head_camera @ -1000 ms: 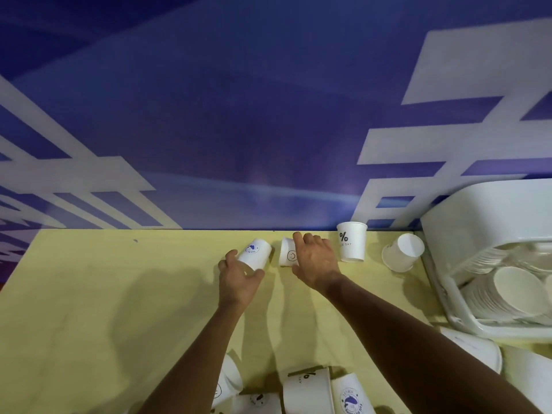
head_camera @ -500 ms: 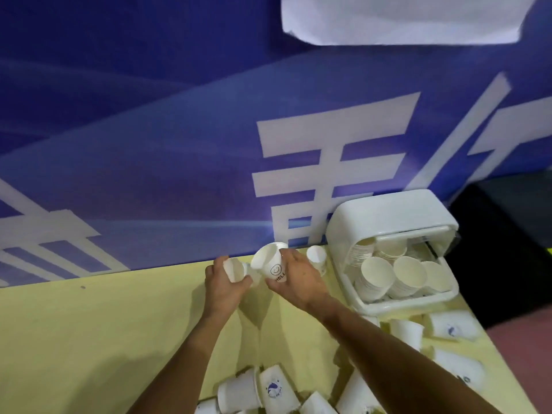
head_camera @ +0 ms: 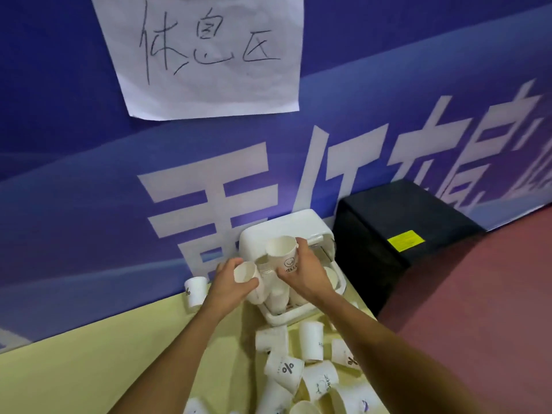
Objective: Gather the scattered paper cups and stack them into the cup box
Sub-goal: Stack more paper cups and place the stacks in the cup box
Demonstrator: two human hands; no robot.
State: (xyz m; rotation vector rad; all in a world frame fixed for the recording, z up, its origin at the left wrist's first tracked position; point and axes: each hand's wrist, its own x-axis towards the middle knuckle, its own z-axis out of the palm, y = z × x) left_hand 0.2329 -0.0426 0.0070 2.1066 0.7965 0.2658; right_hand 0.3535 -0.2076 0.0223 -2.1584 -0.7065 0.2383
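My right hand [head_camera: 301,276] grips a white paper cup with a smiley and "HELLO" print [head_camera: 283,253], held upright over the white cup box [head_camera: 277,228]. My left hand [head_camera: 230,283] holds a second white paper cup [head_camera: 245,271], tilted with its mouth toward the box's left side. Stacks of cups lie inside the box, mostly hidden behind both hands. Several loose cups [head_camera: 310,339] lie scattered on the yellow table in front of the box. One cup with a "%" mark [head_camera: 195,291] stands at the wall, left of my left hand.
The yellow table [head_camera: 89,354] runs along a blue banner wall with a paper sign [head_camera: 203,52]. A black box [head_camera: 397,234] stands on the red floor just right of the cup box. The table's right edge lies close to the loose cups.
Both hands lifted a cup each from the table's back edge and carried them right to the cup box. The view swung right and up with them.
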